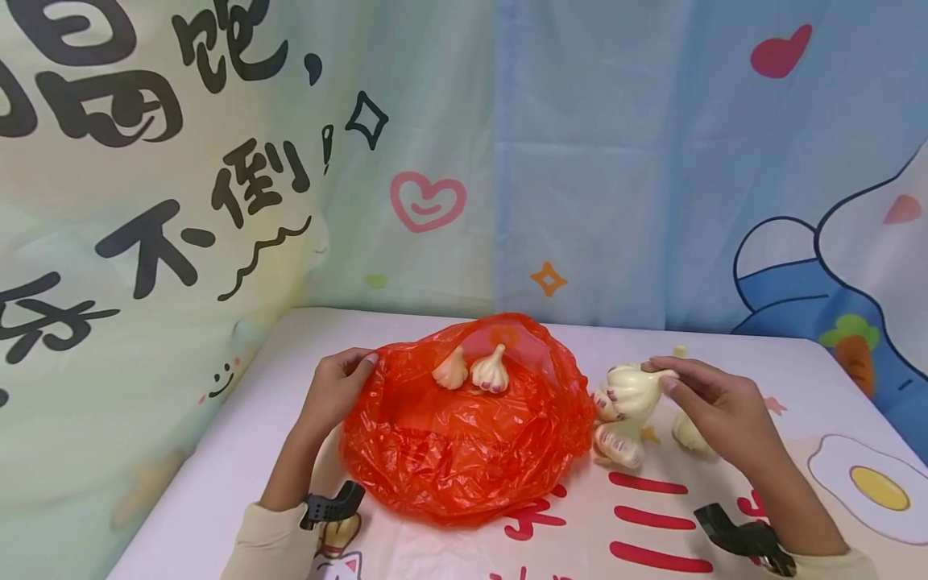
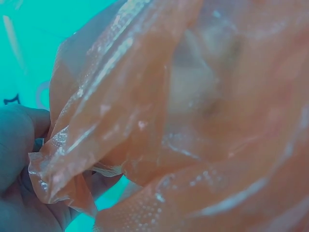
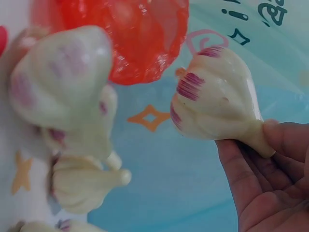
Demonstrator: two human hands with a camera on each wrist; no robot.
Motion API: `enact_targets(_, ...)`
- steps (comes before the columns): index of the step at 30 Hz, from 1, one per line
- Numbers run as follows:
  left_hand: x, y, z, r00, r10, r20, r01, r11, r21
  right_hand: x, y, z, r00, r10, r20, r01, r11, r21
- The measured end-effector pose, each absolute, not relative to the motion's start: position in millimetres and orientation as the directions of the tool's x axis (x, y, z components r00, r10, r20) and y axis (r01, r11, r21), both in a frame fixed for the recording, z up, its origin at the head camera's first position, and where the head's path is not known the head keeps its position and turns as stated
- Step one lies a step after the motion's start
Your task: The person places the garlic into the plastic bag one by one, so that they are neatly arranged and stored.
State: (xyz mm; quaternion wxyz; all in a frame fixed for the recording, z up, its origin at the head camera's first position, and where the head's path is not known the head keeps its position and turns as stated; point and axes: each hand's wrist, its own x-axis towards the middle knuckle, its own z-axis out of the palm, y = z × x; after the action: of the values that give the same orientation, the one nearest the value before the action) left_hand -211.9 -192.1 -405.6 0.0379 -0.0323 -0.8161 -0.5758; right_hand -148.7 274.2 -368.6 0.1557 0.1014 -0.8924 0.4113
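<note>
A red plastic bag lies wide open on the table, and my left hand pinches its left rim between thumb and fingers. Inside it, near the far side, are two garlic bulbs, one of them tinted by the plastic. My right hand holds another garlic bulb by its stem, raised just right of the bag. Beneath and around that bulb, several more garlic bulbs rest on the table. In the left wrist view, crumpled plastic fills most of the picture and covers part of the left hand.
The table carries a printed cloth with red strokes and a fried egg drawing. A patterned curtain hangs behind it and along the left side. One garlic bulb sits close beside my right hand.
</note>
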Motion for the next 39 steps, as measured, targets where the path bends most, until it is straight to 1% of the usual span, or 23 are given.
enact_targets(3,-212,-191,-405,-0.994,0.014,0.109,0.107,0.346,0.932,-152,268,-366,-0.915,-0.092,0.393,-0.364,0.605,-0.708)
enact_targets(7,-212,-191,-404,-0.993,0.018,0.113,0.113,0.351,0.93,-158,256,-362,-0.904,-0.123,0.409,-0.4,0.581,-0.709)
enact_targets(11,-212,-191,-404,-0.994,0.015,0.109,0.107,0.347,0.932,-162,242,-357,-0.912,-0.135,0.388,-0.394,0.551,-0.736)
enact_targets(15,-212,-191,-404,-0.997,0.013,0.08,0.079,0.32,0.944,-168,228,-353,-0.922,-0.145,0.36,-0.381,0.517,-0.767)
enact_targets(19,-212,-191,-404,-0.998,0.01,0.061,0.061,0.314,0.948,-177,217,-354,-0.915,-0.179,0.361,-0.401,0.495,-0.771)
enact_targets(22,-212,-191,-404,-0.997,0.011,0.075,0.074,0.321,0.944,-184,211,-356,-0.918,-0.212,0.334,-0.395,0.484,-0.78)
enact_targets(26,-211,-189,-404,-0.996,0.019,0.086,0.088,0.315,0.945,-190,204,-359,-0.933,-0.235,0.272,-0.354,0.469,-0.809)
enact_targets(29,-210,-188,-403,-0.997,0.02,0.081,0.083,0.305,0.949,-195,199,-359,-0.935,-0.245,0.257,-0.345,0.448,-0.825)
enact_targets(35,-209,-188,-402,-0.997,0.012,0.075,0.075,0.316,0.946,-209,182,-357,-0.918,-0.298,0.262,-0.374,0.427,-0.824)
enact_targets(39,-210,-188,-402,-0.997,0.011,0.08,0.079,0.322,0.943,-219,169,-360,-0.921,-0.318,0.224,-0.347,0.411,-0.843)
